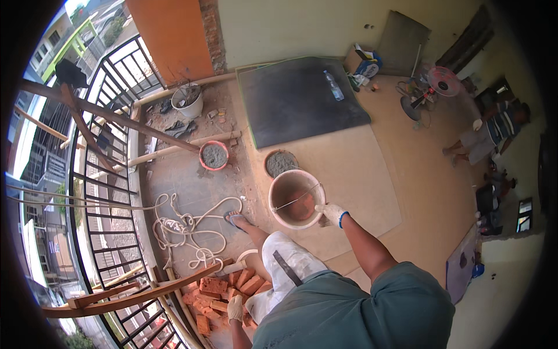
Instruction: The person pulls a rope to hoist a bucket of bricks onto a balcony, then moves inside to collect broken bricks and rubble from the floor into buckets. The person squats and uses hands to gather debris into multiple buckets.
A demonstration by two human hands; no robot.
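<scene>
My right hand, in a pale work glove, grips the rim of a whitish bucket. The bucket tilts toward me, so its reddish-stained inside shows; a thin wire handle crosses its mouth. My gloved left hand is low beside my knee, over a heap of orange-red bricks. Its fingers are too small and foreshortened to read, and I cannot tell whether it touches a brick. Just beyond the bucket stands a round tub of grey wet mortar, its near side partly covered by the bucket.
A red-rimmed tub of mortar and a white rubble bucket stand farther left. Tangled rope lies near my sandalled foot. Black railing and timber poles line the left. A bottle lies on a dark sheet. People are at right.
</scene>
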